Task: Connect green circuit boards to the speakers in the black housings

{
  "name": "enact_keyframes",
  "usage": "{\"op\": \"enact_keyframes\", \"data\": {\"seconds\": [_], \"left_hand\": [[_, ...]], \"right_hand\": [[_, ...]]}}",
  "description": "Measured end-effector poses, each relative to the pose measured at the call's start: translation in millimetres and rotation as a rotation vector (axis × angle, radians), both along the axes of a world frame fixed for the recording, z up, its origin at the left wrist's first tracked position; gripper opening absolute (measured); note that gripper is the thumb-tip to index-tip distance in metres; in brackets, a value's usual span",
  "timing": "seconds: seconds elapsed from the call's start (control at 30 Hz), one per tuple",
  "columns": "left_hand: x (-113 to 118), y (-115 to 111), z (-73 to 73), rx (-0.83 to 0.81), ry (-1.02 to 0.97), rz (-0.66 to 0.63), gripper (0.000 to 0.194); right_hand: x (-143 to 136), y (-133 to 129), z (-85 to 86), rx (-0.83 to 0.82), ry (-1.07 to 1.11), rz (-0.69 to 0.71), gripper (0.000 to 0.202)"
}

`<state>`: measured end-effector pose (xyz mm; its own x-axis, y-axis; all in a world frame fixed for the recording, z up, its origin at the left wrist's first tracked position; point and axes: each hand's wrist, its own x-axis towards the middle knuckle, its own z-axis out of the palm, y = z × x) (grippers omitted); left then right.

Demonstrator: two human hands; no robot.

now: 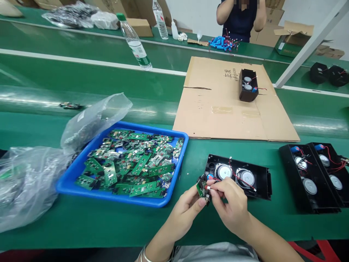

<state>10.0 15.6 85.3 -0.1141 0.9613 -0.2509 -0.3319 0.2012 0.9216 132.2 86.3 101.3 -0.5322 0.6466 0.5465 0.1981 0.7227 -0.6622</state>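
Note:
My left hand (188,209) is closed on a small green circuit board (202,188), held tilted over the table. At the board's right edge, my right hand (230,203) pinches a small white wire connector (208,187), with red wire by the fingertips. Whether the connector is seated in the board I cannot tell. Just behind both hands lies an open black speaker housing (261,178) with two round silver speakers (224,171) and loose red wires. Part of a blue cylindrical battery (210,177) shows beside the board.
A blue tray (174,196) heaped with circuit boards stands at left, with plastic bags (32,182) beside it. More black housings (294,182) lie at right. Cardboard (234,120) bearing another housing (248,85) spans the conveyor behind. A water bottle (136,45) and a person (240,20) are farther back.

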Motion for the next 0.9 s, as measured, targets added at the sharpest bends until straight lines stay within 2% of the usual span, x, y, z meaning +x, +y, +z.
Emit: {"op": "enact_keyframes", "data": {"seconds": [0.13,0.3,0.4,0.5,0.67,0.73,0.8,0.9], "left_hand": [[-2,-1,0.4,0.0,0.112,0.01,0.043],[-7,1,10.3,0.042,0.304,-0.042,0.024],[-8,2,12.1,0.05,0.319,-0.038,0.021],[-7,-1,6.5,0.015,0.294,-0.008,0.018],[0,-6,-3.9,-0.123,0.193,0.081,0.032],[3,-7,-2.3,-0.138,0.147,0.114,0.029],[5,-8,1.8,-0.169,0.136,0.161,0.025],[8,-8,8.2,-0.231,0.174,0.168,0.025]], "right_hand": [[1,2,1.4,0.044,-0.044,0.032,0.012],[4,7,1.4,0.123,-0.083,0.108,0.014],[4,9,-2.6,0.113,-0.06,0.128,0.016],[0,8,-4.2,0.109,-0.039,0.124,0.017],[12,15,11.4,0.121,-0.187,0.194,0.018],[31,26,17.6,0.078,-0.261,0.088,0.018],[58,38,18.1,0.035,-0.401,-0.09,0.019],[96,51,7.1,0.059,-0.717,-0.226,0.028]]}}
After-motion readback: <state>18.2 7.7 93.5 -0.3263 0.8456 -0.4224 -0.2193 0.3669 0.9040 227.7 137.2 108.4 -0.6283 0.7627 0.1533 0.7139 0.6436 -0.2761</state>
